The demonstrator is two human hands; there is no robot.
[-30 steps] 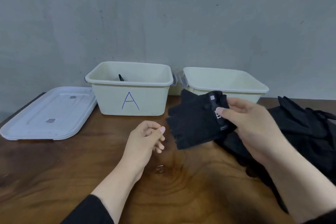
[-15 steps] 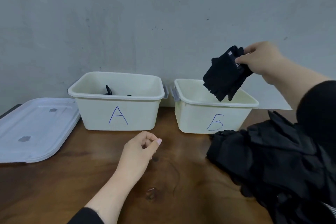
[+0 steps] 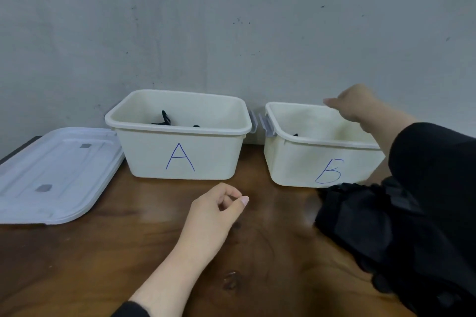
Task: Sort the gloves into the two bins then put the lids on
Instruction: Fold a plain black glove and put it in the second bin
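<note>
1. L hand (image 3: 216, 210): rests on worktop (image 3: 103, 260) in front of bin A (image 3: 177, 157); fingers curled loosely toward thumb, holding nothing.
2. R hand (image 3: 353, 105): above rear rim of bin B (image 3: 319, 162), fingers extended, empty; image blurred here.
3. Bin A: lid off, dark gloves (image 3: 167, 121) partly visible inside.
4. Bin B: lid off, a small dark bit of glove (image 3: 295, 134) shows at front inner wall.
5. Unsorted black gloves pile (image 3: 373, 234): on worktop, R side, touching bin B front.
6. Lids (image 3: 56, 175): stacked flat on worktop, just L of bin A.
</note>
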